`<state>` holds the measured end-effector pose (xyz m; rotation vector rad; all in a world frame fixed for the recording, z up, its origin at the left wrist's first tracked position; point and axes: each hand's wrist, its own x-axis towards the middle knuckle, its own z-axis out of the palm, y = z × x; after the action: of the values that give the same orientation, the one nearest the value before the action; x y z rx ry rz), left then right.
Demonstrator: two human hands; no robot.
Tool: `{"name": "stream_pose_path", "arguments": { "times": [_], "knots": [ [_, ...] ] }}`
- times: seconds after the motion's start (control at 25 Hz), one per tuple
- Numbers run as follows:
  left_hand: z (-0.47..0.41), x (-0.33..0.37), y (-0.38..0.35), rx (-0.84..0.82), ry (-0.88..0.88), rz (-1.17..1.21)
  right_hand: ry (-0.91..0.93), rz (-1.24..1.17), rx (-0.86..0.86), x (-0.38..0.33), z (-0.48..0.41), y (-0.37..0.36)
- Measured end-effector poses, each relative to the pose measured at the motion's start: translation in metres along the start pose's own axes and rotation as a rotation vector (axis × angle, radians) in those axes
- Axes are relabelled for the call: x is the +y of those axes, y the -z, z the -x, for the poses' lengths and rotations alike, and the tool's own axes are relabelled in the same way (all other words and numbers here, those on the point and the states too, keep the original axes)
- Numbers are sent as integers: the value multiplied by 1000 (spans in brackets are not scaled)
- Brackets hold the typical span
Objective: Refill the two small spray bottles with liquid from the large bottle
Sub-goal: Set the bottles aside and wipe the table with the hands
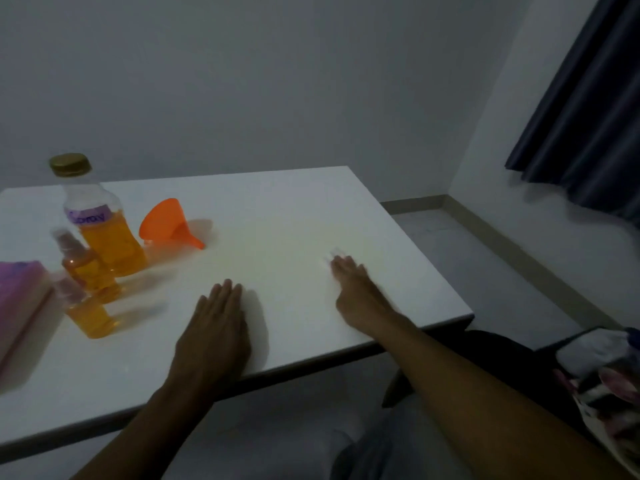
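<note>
On the left of the white table [294, 216] stands a large clear bottle [100, 230] with a gold cap, a purple label and orange liquid in its lower half. In front of it stand two small spray bottles with clear caps, both holding orange liquid: one [86, 268] close to the large bottle, the other [86, 313] nearer to me. An orange funnel [166, 223] lies on its side to the right of the large bottle. My left hand [214, 327] rests flat on the table, fingers straight. My right hand [353, 289] also lies flat, further right. Neither holds anything.
A pink-purple object [20, 296] lies at the table's left edge, beside the small bottles. A dark curtain [585, 109] hangs at the right. Patterned cloth [606, 372] lies at the lower right. The table's right and near edges border open floor.
</note>
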<state>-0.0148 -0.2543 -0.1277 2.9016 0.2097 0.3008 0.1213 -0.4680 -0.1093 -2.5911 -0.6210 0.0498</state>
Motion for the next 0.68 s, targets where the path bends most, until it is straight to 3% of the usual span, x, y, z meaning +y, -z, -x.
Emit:
{"name": "stream_pose_path", "arguments": {
  "times": [0.08,0.2,0.36,0.44,0.68],
  "knots": [
    [-13,38,-12,36,-114,62,-188,-83,97,39,6,28],
    [-35,96,-27,-8,-259,163,-420,-284,389,101,32,61],
    [-60,141,-48,-77,-406,158,-644,-472,622,180,86,55],
    [-65,140,-51,-63,-436,148,-745,-510,594,205,107,37],
    [-65,140,-55,-81,-431,134,-1010,-589,269,279,144,-52]
  ]
}}
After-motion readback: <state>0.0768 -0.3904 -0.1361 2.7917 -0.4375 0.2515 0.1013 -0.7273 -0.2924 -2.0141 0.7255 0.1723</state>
